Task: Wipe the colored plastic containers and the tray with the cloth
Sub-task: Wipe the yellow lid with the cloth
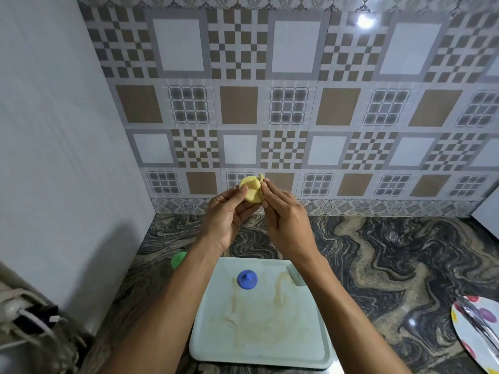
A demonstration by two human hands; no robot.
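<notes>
Above tabletop (378, 252): yellow plastic container (251, 191), lifted clear, probably for wiping all round; left grip (226, 211) cupped it, right grip (286, 214) pinched its edge. Blue container (247, 279) sat on stained tray (297, 346); green container (178, 259) beside tray. Cloth unidentifiable.

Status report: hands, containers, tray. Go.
Left hand and right hand grip yellow container, raised above counter. Blue container sits on stained tray; green container off tray, left. No cloth clearly in view.
</notes>
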